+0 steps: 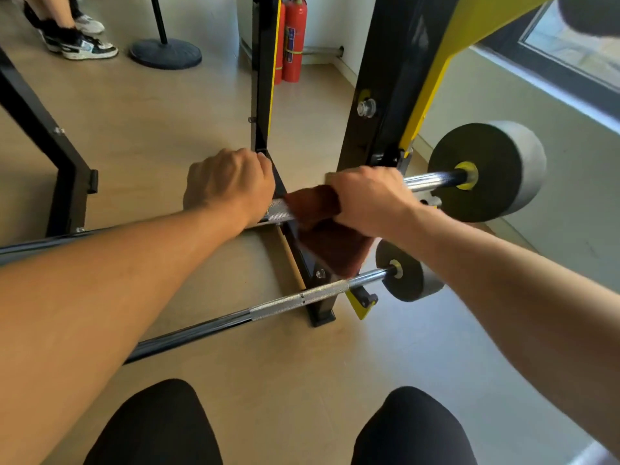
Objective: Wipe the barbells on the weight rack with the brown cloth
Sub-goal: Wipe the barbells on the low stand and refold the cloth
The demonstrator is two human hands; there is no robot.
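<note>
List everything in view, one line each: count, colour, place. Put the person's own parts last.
upper barbell: one, chrome bar with dark grey end weight, on the rack, under both hands
lower barbell: one, chrome bar with dark grey end weight, below and nearer
brown cloth: one, draped over the upper barbell, hanging down
weight rack: one, black and yellow, right of centre
fire extinguishers: two, red, by the far wall
round stand base: one, dark, top left
sneakers: another person's, top left
left hand: grips the upper barbell
right hand: grips the brown cloth around the bar
knees: two, black, bottom
</note>
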